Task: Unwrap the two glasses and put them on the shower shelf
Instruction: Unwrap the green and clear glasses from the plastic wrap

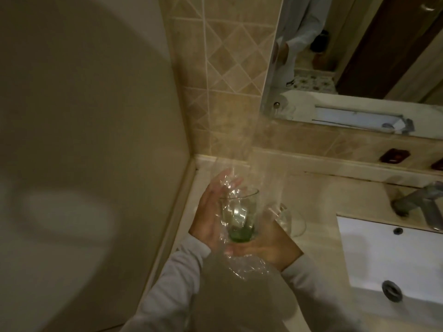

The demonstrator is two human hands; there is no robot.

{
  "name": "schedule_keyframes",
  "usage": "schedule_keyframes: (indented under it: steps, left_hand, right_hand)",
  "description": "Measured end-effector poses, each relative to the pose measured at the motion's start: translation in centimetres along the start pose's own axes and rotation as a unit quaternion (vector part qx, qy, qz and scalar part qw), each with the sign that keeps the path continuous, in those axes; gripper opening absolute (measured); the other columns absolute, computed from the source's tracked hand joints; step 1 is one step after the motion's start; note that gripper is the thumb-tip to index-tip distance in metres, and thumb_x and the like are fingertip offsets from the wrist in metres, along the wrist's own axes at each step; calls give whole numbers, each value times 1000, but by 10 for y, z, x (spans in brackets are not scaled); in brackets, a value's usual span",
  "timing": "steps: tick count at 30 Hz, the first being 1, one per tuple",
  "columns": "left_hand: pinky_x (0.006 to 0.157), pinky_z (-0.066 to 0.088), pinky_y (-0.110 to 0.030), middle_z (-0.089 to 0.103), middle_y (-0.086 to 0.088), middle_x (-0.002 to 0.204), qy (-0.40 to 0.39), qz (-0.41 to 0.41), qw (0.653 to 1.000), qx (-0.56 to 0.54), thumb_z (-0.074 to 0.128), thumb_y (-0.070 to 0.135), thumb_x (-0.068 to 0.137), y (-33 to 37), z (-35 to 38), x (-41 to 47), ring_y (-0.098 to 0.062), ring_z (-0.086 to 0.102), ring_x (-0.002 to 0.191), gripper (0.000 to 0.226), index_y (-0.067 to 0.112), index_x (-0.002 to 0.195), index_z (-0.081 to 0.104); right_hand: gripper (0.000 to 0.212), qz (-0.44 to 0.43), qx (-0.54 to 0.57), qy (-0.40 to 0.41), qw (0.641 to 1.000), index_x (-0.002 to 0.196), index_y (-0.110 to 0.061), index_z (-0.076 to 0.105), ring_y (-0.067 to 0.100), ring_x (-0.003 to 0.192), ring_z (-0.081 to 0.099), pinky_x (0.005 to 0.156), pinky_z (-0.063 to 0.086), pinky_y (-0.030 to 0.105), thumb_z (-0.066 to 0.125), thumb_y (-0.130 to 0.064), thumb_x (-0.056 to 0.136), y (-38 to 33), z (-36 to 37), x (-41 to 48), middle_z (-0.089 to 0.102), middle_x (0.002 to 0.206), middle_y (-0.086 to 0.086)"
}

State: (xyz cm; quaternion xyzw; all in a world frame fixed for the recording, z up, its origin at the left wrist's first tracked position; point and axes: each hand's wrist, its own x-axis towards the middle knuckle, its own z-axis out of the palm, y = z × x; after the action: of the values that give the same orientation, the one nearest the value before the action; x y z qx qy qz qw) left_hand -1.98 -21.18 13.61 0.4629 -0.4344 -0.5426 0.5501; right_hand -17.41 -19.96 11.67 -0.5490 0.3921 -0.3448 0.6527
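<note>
A clear glass with a green base (239, 216) stands upright between my hands, above the left end of the counter. My right hand (268, 248) grips it from below and the side. My left hand (211, 212) lies flat against its left side, fingers spread, touching the loose clear plastic wrap (247, 264) that hangs crumpled under the glass. A sheet of the wrap also stretches up above the rim. A second clear glass (287, 219) lies tilted on the counter just right of my hands, partly hidden by my right hand.
A beige counter (318, 195) holds a white sink (383, 255) with a metal tap (417, 204) at the right. A mirror (359, 68) hangs above a tiled ledge. A plain wall panel (84, 140) fills the left side.
</note>
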Motion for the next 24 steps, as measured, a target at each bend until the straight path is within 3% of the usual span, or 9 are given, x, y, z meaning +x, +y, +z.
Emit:
schedule_keyframes:
  steps: [2,3,5,7,9,11,15,19,24]
  left_hand:
    - [90,32,8,33,22,137,17,15,1000,9,48,33,104,6,-4,-2,-20,48,135,38,41,134,26]
    - [88,32,8,41,23,132,21,16,999,19,49,32,103,7,-7,1,-14,58,128,34,44,129,30]
    - [100,42,-17,59,-1,138,-13,-20,1000,-14,59,30,98,11,-8,7,-30,59,127,45,39,138,41]
    - [104,47,-42,63,-16,136,-46,-25,997,-49,63,54,89,17,-11,10,-37,56,129,65,19,142,52]
    - [97,53,-36,68,-7,130,-71,-47,994,-74,59,62,88,21,-11,13,-25,62,124,72,11,138,54]
    - [97,52,-44,66,-10,133,-61,-67,994,-57,63,62,86,20,-7,17,-28,61,124,65,17,134,60]
    - [96,51,-49,62,-18,136,-54,-55,994,-80,78,49,78,8,-10,21,-38,57,126,62,17,129,64]
    - [86,57,-34,68,-16,128,-37,-41,990,-133,82,28,76,7,-10,22,-29,66,116,51,9,121,67]
    - [89,56,-32,69,-16,126,-5,-20,990,-137,76,23,75,12,-4,15,-26,67,115,46,8,118,67]
  right_hand:
    - [65,13,-4,19,1000,123,-10,69,33,112,72,96,58,51,96,1,65,4,3,-2,76,118,14]
    - [58,7,-28,43,999,118,-13,73,29,109,74,95,59,48,96,-4,66,4,5,-2,78,114,12]
    - [37,-14,-69,76,995,100,-18,80,21,95,77,87,61,38,94,-11,67,5,7,-2,81,98,5]
    - [23,10,-63,120,991,84,-20,82,18,84,78,77,61,36,91,-15,63,3,12,-2,81,86,2]
    - [18,51,-69,148,985,80,-22,82,19,81,78,76,62,39,89,-17,64,6,15,0,81,82,2]
    - [18,73,-55,133,987,80,-25,81,15,78,76,75,61,37,87,-10,73,8,15,-1,80,81,0]
    - [9,91,-128,118,980,80,-36,70,12,88,70,76,57,20,72,-38,72,3,15,-2,72,83,-12]
    - [33,54,-105,0,993,102,-45,76,3,107,70,98,55,31,83,-26,76,-9,14,-5,77,106,-18]
    - [67,29,92,-27,995,134,-4,58,27,112,72,89,57,34,88,-17,76,-21,0,-5,75,120,10]
